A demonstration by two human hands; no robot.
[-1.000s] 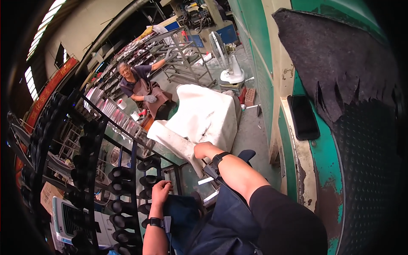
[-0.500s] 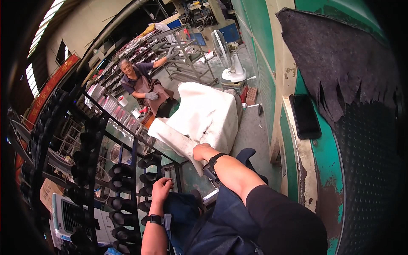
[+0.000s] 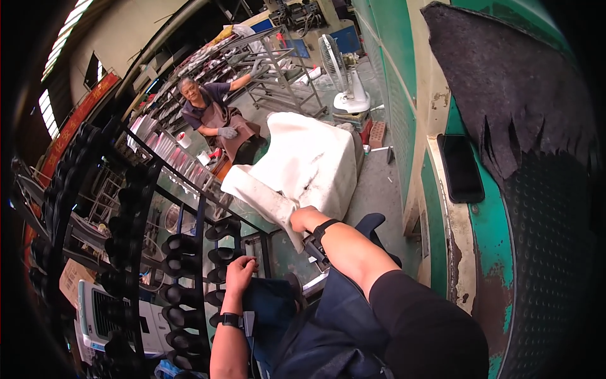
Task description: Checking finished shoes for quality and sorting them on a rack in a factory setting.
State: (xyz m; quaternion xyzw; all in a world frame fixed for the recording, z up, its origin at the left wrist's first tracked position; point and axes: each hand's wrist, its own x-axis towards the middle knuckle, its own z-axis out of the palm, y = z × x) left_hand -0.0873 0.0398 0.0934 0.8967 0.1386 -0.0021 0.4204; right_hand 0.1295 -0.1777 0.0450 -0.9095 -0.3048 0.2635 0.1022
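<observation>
My left hand (image 3: 241, 275) lies over my left knee beside the shoe rack, its fingers loosely curled in and nothing visible in them. My right hand (image 3: 306, 219) is closed at the near end of a large, stained white chair-shaped thing (image 3: 303, 148). The fingers bend down over its edge, and their tips are hidden from me. A dark apron (image 3: 328, 316) covers my lap. Both wrists wear dark straps with small devices.
Left stands a black rack (image 3: 202, 271) of dark shoe-shaped pieces. Beyond the white thing sits a co-worker (image 3: 218, 117) in grey gloves, near metal racks (image 3: 281, 69) and a fan (image 3: 341, 76). At right, a phone (image 3: 462, 169) lies on a green machine, beside torn dark sheet material (image 3: 505, 82).
The view has shifted slightly, so the surroundings sit a little to the right. My right hand stays at the white thing's edge, and my left hand keeps its curled pose.
</observation>
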